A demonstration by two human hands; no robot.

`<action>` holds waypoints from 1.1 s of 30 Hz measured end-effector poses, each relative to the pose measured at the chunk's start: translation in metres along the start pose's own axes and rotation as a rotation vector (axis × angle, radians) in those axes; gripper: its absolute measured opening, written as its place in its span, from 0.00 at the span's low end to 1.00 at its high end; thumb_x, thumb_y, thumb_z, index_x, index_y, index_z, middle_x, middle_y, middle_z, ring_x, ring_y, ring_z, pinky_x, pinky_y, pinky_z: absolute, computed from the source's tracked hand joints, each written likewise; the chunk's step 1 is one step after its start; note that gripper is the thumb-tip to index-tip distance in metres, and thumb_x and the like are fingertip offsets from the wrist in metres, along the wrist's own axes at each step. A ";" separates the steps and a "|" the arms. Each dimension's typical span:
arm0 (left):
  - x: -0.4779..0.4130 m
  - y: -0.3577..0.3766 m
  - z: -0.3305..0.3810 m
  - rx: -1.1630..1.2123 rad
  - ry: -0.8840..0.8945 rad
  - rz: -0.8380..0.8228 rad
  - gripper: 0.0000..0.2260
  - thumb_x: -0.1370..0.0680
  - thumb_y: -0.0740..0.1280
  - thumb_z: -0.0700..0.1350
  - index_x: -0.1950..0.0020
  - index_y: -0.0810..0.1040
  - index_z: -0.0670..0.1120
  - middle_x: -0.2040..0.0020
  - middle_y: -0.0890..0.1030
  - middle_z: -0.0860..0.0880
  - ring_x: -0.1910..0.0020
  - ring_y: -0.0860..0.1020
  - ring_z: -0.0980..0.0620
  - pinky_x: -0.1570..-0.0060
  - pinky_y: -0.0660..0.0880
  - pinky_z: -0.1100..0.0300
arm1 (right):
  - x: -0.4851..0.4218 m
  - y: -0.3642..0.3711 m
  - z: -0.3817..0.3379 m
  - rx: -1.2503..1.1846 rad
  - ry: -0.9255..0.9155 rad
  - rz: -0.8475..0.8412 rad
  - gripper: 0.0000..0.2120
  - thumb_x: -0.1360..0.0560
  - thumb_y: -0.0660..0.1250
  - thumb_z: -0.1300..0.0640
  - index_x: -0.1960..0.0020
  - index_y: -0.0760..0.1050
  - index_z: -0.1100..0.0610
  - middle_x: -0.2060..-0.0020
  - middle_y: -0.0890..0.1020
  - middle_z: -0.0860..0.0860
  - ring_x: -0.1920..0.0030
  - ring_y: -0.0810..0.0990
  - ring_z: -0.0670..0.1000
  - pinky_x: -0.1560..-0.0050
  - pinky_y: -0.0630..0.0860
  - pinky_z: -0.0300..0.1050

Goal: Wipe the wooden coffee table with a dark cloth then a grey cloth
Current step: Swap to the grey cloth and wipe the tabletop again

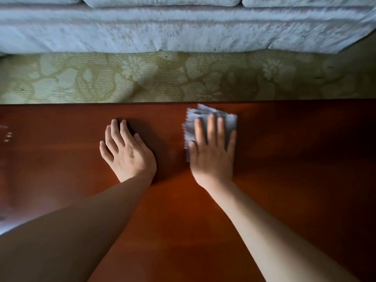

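Observation:
The reddish-brown wooden coffee table (pixel 295 169) fills the lower half of the view. A small grey cloth (pixel 231 122) with a zigzag edge lies near the table's far edge. My right hand (pixel 212 151) presses flat on it with straight, spread fingers, covering most of it. To its left my left hand (pixel 127 151) rests flat on the bare wood, fingers straight, holding nothing. No dark cloth is in view.
Beyond the table's far edge lies a pale green carpet (pixel 142 78) with a floral pattern. A light blue-grey sofa (pixel 183 27) runs along the back. A pale reflection shows on the table's left end (pixel 7 135).

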State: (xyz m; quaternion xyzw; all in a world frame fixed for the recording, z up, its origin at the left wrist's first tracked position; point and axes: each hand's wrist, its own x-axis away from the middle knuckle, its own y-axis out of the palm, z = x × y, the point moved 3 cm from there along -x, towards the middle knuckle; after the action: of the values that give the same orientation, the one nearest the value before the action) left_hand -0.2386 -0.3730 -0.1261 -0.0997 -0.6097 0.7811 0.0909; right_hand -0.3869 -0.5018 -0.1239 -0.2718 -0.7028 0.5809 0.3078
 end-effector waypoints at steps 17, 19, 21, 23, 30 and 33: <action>0.001 -0.004 0.003 -0.019 -0.001 -0.004 0.21 0.16 0.56 0.47 0.22 0.65 0.48 0.20 0.64 0.49 0.19 0.57 0.48 0.21 0.52 0.41 | -0.044 -0.021 0.126 0.079 0.004 0.041 0.31 0.15 0.47 0.39 0.15 0.55 0.48 0.16 0.56 0.55 0.16 0.53 0.58 0.19 0.52 0.66; 0.001 -0.005 0.004 -0.011 0.000 -0.015 0.22 0.16 0.56 0.47 0.22 0.65 0.47 0.19 0.63 0.49 0.18 0.57 0.48 0.21 0.52 0.41 | -0.033 -0.030 0.166 0.066 0.140 -0.001 0.32 0.16 0.43 0.38 0.14 0.52 0.48 0.15 0.54 0.56 0.16 0.51 0.58 0.19 0.50 0.68; 0.001 -0.005 0.006 -0.004 0.004 -0.021 0.22 0.16 0.56 0.47 0.22 0.65 0.47 0.19 0.63 0.48 0.18 0.57 0.47 0.21 0.52 0.41 | -0.026 -0.034 0.179 0.041 0.258 -0.034 0.33 0.17 0.40 0.37 0.14 0.49 0.48 0.15 0.51 0.56 0.15 0.47 0.57 0.19 0.48 0.69; 0.000 -0.005 0.004 -0.008 0.013 -0.013 0.21 0.16 0.56 0.47 0.22 0.65 0.46 0.19 0.64 0.48 0.19 0.57 0.47 0.21 0.52 0.40 | -0.027 -0.031 0.166 0.012 0.359 -0.037 0.34 0.18 0.40 0.38 0.14 0.47 0.48 0.15 0.50 0.56 0.15 0.45 0.57 0.19 0.45 0.70; 0.001 -0.004 0.001 0.021 0.032 -0.015 0.22 0.16 0.55 0.48 0.22 0.65 0.46 0.19 0.64 0.47 0.18 0.57 0.46 0.21 0.52 0.40 | -0.033 -0.006 -0.011 0.048 -0.087 0.057 0.28 0.16 0.51 0.42 0.17 0.60 0.46 0.17 0.61 0.54 0.16 0.56 0.58 0.19 0.53 0.67; 0.000 -0.002 -0.002 0.036 0.046 -0.010 0.22 0.16 0.56 0.47 0.22 0.66 0.46 0.19 0.64 0.47 0.19 0.58 0.46 0.21 0.52 0.40 | -0.027 0.003 -0.072 -0.006 -0.195 0.042 0.28 0.14 0.49 0.41 0.16 0.56 0.44 0.15 0.56 0.52 0.15 0.49 0.55 0.18 0.46 0.64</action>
State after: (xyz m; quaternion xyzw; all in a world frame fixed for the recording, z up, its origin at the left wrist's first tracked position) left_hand -0.2379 -0.3711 -0.1249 -0.1128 -0.5937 0.7890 0.1107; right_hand -0.3150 -0.4742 -0.1206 -0.2295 -0.7253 0.6088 0.2250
